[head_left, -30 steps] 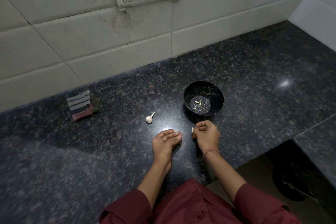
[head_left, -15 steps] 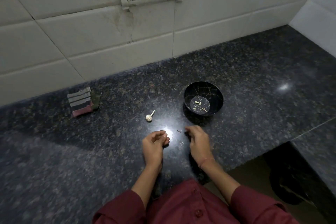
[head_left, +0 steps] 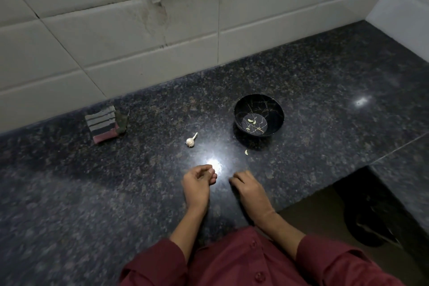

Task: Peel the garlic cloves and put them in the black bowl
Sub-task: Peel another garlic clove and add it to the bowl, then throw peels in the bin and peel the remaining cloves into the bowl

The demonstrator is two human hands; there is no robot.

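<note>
Head view: your right grip (head_left: pixel 249 187) has dropped its clove (head_left: pixel 246 152) on the desk (head_left: pixel 325 146) just ahead, short of the bowl (head_left: pixel 276 111), so it still needs putting in; that grip lies loosely curled, empty. Left grip (head_left: pixel 199 181) is curled: pinching or not, can't tell

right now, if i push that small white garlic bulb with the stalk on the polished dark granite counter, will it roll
The small white garlic bulb is rounded, so it probably rolls. Its stalk juts out sideways, so it likely curves round. The polished dark granite counter shines, so it may also slide.
</note>
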